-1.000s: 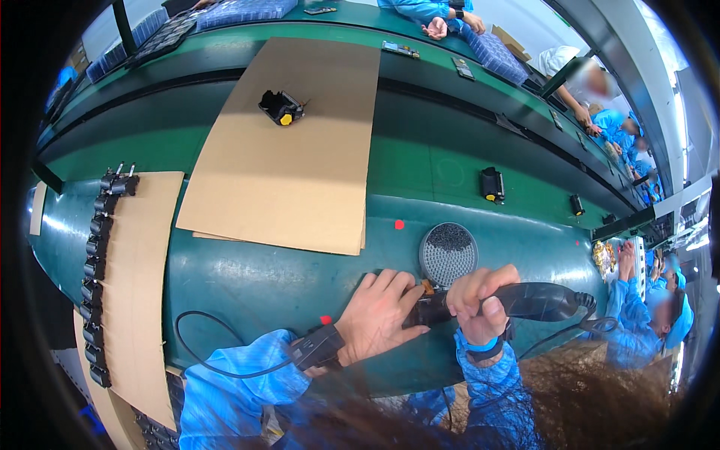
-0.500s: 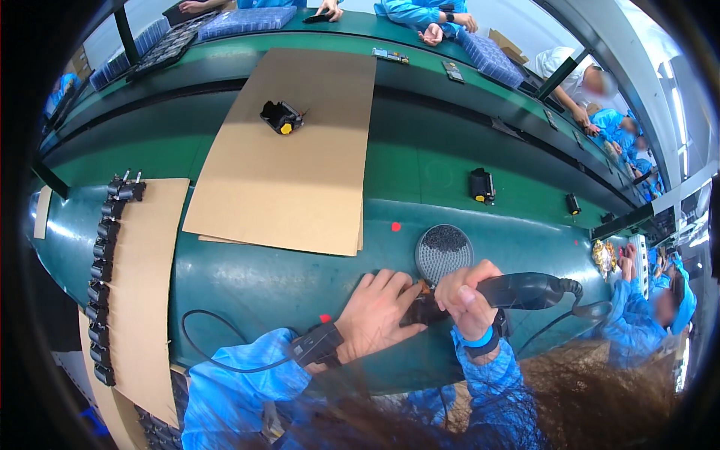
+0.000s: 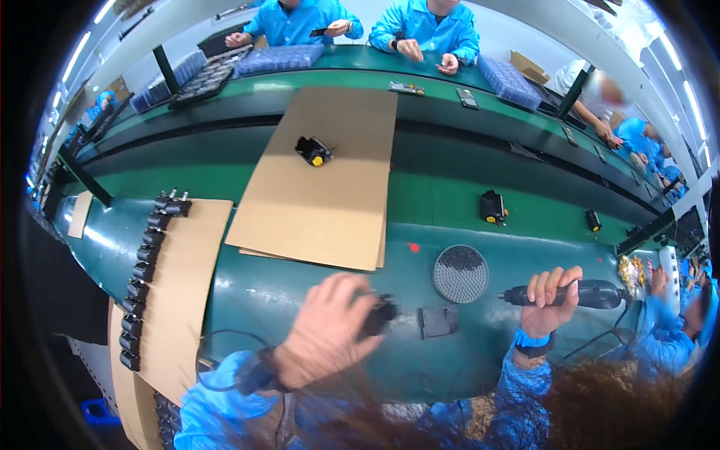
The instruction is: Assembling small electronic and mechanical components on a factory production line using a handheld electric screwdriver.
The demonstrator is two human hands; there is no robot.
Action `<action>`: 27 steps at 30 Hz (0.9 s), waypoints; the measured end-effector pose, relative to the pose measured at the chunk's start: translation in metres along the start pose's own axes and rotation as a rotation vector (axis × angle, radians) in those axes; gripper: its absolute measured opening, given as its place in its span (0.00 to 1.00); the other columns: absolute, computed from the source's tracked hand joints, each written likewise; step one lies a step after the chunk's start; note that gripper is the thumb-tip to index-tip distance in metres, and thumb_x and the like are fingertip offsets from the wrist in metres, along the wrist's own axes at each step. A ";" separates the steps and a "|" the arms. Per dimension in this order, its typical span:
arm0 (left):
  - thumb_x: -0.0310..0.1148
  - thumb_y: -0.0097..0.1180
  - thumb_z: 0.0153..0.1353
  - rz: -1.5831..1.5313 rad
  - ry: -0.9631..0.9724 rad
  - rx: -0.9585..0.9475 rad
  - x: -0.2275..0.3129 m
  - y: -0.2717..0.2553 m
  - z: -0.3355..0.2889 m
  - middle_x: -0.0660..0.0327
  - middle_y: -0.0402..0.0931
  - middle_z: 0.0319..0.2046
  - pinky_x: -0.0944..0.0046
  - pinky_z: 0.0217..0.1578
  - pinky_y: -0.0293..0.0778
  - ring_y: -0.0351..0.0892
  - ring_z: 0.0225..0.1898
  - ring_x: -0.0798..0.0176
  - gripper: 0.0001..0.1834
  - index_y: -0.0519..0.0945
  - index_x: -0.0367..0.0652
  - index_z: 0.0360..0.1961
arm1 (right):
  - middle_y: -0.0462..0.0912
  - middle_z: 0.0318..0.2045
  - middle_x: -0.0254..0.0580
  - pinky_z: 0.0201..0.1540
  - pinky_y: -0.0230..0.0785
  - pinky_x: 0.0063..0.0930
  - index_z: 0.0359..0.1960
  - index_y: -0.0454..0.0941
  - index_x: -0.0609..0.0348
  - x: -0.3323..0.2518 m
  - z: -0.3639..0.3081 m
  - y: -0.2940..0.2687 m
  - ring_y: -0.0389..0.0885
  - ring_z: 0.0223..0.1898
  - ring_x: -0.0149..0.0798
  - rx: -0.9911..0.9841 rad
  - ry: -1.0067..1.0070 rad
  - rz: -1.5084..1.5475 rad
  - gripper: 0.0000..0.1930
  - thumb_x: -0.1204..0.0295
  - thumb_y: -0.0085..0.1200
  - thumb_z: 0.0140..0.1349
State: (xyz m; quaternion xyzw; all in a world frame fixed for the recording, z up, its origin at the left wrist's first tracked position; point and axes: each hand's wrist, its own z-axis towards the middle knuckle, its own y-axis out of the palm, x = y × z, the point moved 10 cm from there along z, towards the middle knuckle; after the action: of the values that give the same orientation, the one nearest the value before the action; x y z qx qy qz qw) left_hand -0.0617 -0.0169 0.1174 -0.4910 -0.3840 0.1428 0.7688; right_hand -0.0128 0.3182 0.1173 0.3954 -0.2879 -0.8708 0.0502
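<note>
The left hand (image 3: 319, 334) is over the desk (image 3: 277, 289), its fingers partly curled, with a black part (image 3: 380, 316) held between them and the thumb; blur hides the exact contact. The right hand (image 3: 547, 307) has its fingers wrapped around a black driver (image 3: 600, 294), which lies nearly level, its tip toward the left and its cord trailing from the right end. Between the 2 hands, a flat dark block (image 3: 439, 322) lies on the desk, and just beyond it is a round dish (image 3: 460, 283) with small dark pieces gathered at its far side. A red dot (image 3: 414, 247) marks the desk near the dish. Farther off, a cardboard sheet (image 3: 315, 210) bears 1 black unit (image 3: 309, 151) with a yellow spot. To its right, 2 more black units (image 3: 492, 207) rest well apart on the green surface (image 3: 435, 195). At left, a row of black pieces (image 3: 142, 270) lines the left edge of a cardboard strip (image 3: 191, 274). Across the way, 2 people in blue (image 3: 427, 30) sit behind clear trays (image 3: 281, 60).
</note>
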 end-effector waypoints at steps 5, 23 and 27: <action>0.36 0.73 0.47 0.344 -0.119 -0.093 -0.028 -0.011 -0.044 0.49 0.67 0.58 0.48 0.54 0.72 0.67 0.64 0.43 0.30 0.77 0.48 0.53 | 0.62 0.17 0.29 0.20 0.58 0.24 0.34 0.63 0.52 0.017 -0.004 -0.009 0.58 0.15 0.25 0.039 0.063 0.031 0.11 0.63 0.46 0.74; 0.36 0.71 0.50 0.444 -0.693 0.566 -0.297 -0.168 -0.173 0.49 0.74 0.50 0.54 0.52 0.76 0.77 0.51 0.45 0.29 0.78 0.41 0.54 | 0.61 0.19 0.29 0.20 0.56 0.19 0.35 0.62 0.53 0.014 0.004 -0.005 0.59 0.17 0.23 -0.170 0.074 0.092 0.11 0.64 0.41 0.77; 0.43 0.69 0.50 0.611 -0.845 0.528 -0.356 -0.161 -0.178 0.48 0.74 0.51 0.49 0.54 0.75 0.76 0.53 0.42 0.31 0.78 0.41 0.54 | 0.61 0.19 0.29 0.20 0.56 0.19 0.35 0.62 0.53 0.012 -0.001 -0.017 0.59 0.17 0.23 0.000 0.073 0.008 0.11 0.64 0.41 0.78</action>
State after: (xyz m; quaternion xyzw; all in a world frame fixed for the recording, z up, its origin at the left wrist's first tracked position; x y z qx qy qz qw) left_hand -0.1938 -0.4209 0.0568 -0.2715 -0.4499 0.6324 0.5692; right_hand -0.0178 0.3278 0.1000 0.4258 -0.2875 -0.8555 0.0640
